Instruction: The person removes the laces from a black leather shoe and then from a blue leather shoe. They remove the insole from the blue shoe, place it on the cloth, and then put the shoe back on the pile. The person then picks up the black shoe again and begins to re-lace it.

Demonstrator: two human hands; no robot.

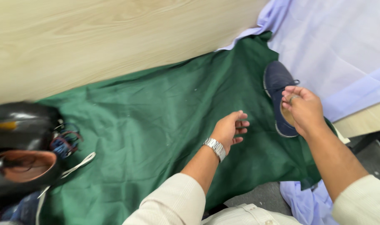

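Cream sleeves (173, 200) fill the bottom edge of the frame, both forearms reaching up and away from you over a green cloth (156, 116). Your left hand (230, 129), near the middle of the frame, hovers over the cloth with palm turned toward the right, fingers loosely curled and spread apart; it grips nothing and touches nothing you can make out. A silver wristwatch (215, 148) sits on that wrist. Your right hand (303, 109), at centre right, is closed on the collar of a dark blue shoe (277, 83), fingers hooked into the tan opening, thumb on the outside. That shoe lies toe-up toward the top of the frame, at the right edge of the green cloth, just beside a pale lilac cloth (340, 50) that covers the upper right. Whether the shoe's sole rests on the cloth or is lifted clear, you cannot tell. Light wood tabletop (94, 37) occupies the upper left. At the far left edge, blurred, sits a shiny black shoe (19, 146) with a brown lining, with some red and blue laces (65, 143) and a white lace (77, 164) beside it, well apart from both hands.
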